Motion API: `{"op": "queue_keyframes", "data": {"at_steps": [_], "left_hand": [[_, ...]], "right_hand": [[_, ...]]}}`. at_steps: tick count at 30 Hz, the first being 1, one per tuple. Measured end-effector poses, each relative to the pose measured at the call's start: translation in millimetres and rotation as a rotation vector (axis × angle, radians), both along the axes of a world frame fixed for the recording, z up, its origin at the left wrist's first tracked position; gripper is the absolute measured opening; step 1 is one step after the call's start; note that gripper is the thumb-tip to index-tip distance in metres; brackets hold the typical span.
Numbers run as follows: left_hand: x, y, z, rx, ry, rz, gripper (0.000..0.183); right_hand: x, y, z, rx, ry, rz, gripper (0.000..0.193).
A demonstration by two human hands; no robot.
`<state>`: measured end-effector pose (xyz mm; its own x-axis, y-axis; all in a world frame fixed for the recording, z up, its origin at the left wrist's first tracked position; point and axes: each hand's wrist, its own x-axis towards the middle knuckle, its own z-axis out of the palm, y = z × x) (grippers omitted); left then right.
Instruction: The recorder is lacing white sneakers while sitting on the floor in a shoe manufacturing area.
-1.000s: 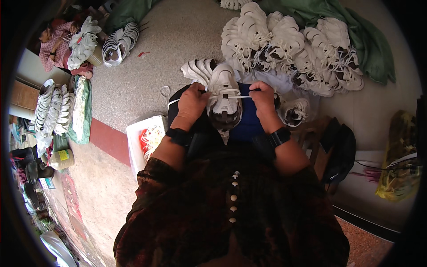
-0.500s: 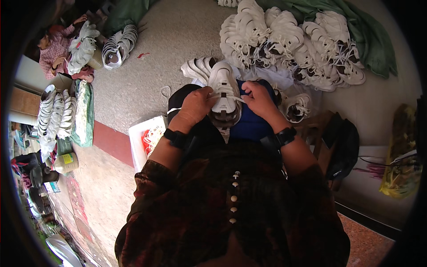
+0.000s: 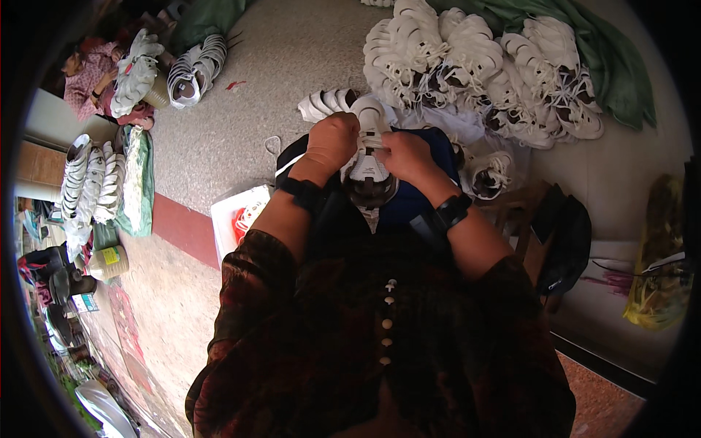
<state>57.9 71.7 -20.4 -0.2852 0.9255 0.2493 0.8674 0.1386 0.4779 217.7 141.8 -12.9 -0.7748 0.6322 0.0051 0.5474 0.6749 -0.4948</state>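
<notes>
A white sneaker upper (image 3: 368, 169) with a dark brown collar lies on my lap, its toe pointing away from me. Over its left side, my left hand (image 3: 333, 144) is closed in a fist on the shoelace; the fingertips are mostly hidden. My right hand (image 3: 410, 156) pinches the lace at the right edge of the lacing, close to the tongue. Both hands are almost level, with the lace rows between them. Just beyond my left hand lies a row of nested white uppers (image 3: 326, 104).
Heaped laced uppers (image 3: 467, 66) lie at the far right beside green cloth (image 3: 617, 80). A white box (image 3: 223, 219) with laces stands by my left knee. Another upper (image 3: 491, 175) sits right of my lap. At the far left a person (image 3: 91, 77) sits by stacked uppers (image 3: 137, 77).
Both hands have moved farther up the upper toward the toe and closer together. The lace stretched between them before is now mostly covered by my fingers.
</notes>
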Motion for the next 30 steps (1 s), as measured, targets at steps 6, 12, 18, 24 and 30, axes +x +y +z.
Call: {"op": "queue_keyframes", "data": {"at_steps": [6, 12, 18, 24, 30], "left_hand": [[1, -15, 23, -0.276, -0.025, -0.05, 0.011], [1, -12, -2, -0.073, 0.076, -0.031, 0.009], [-9, -24, 1, 0.223, 0.296, -0.239, 0.009], [-5, -55, 0, 0.209, 0.246, -0.49, 0.008], [1, -56, -2, 0.101, -0.021, -0.378, 0.01]], "right_hand": [[-5, 12, -10, -0.042, -0.028, -0.044, 0.019], [-3, 14, -14, 0.14, 0.052, 0.14, 0.009], [15, 14, -25, 0.586, 0.07, 0.26, 0.012], [37, 8, -21, 0.598, 0.122, 0.523, 0.02], [36, 14, -25, 0.576, 0.099, 0.571, 0.023]]}}
